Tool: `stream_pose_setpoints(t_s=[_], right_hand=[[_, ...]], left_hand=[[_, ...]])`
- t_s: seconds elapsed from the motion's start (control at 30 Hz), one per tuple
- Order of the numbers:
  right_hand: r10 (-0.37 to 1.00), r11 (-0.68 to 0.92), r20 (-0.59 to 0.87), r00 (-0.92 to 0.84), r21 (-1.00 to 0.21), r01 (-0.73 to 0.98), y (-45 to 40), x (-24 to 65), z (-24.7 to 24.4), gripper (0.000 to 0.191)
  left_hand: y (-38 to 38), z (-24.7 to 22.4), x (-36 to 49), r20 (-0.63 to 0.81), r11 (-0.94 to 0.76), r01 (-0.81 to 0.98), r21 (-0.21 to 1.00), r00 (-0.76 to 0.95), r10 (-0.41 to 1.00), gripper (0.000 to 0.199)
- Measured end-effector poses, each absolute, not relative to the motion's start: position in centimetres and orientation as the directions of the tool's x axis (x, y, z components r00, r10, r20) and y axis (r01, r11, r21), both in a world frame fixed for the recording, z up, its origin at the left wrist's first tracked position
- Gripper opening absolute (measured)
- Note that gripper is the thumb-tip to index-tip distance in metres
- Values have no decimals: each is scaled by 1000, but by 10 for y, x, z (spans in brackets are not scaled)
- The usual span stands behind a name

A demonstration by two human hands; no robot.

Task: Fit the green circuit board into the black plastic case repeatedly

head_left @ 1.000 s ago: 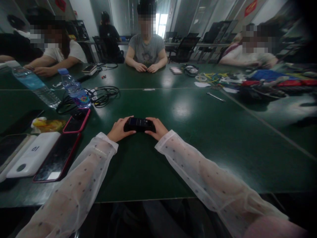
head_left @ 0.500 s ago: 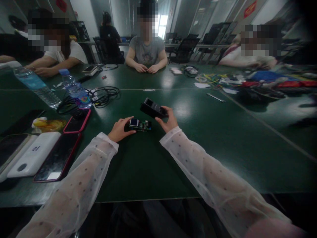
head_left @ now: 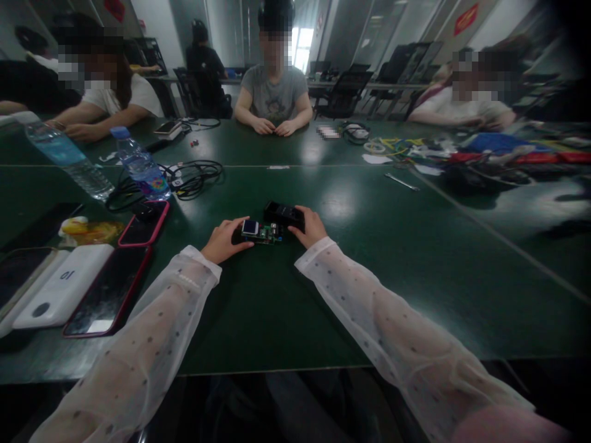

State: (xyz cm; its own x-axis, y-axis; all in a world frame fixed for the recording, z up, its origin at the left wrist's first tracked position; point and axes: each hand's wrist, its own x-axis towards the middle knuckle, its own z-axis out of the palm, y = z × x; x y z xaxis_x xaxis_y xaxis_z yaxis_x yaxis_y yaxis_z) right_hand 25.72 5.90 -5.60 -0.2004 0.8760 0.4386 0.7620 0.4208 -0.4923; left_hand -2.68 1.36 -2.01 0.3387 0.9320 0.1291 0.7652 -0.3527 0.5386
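On the green table [head_left: 258,320], a green circuit board [head_left: 268,232] with a small screen lies near the middle. My left hand [head_left: 227,242] grips its left end between thumb and fingers. My right hand [head_left: 310,227] is closed on the right end of a black case [head_left: 282,213], which has a dark window at its left end. The case sits just behind the board, very close to it; whether the two touch I cannot tell.
Phones [head_left: 111,292], a white power bank [head_left: 64,286], two bottles [head_left: 138,163] and black cables [head_left: 198,178] lie on the left. A wrench [head_left: 401,181] and piled cables are at the right. Across the table sits a person [head_left: 274,92]; others sit at both sides.
My right hand has lowered the black case and turned it more level, bringing it closer behind the board. My left hand and the board have stayed in place.
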Motion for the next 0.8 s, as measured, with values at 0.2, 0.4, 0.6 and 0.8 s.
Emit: stream_pose_setpoints(t_s=[0.2,0.4,0.6,0.8], right_hand=[[880,416,421,-219,-463,783,57,257,-55,61],[882,412,414,-224,-449,793,57,257,-55,61],[881,412,413,-231,-430,803,57,256,-55,62],[888,400,396,-235,-412,818,53,255,-51,61]], left_hand=[[16,-24,-28,142,-370,771,518,350,926,70],[17,-26,-29,156,-382,767,515,354,922,69],[16,-25,-28,153,-373,777,507,345,926,69],[16,-24,-27,135,-363,785,502,344,929,69]])
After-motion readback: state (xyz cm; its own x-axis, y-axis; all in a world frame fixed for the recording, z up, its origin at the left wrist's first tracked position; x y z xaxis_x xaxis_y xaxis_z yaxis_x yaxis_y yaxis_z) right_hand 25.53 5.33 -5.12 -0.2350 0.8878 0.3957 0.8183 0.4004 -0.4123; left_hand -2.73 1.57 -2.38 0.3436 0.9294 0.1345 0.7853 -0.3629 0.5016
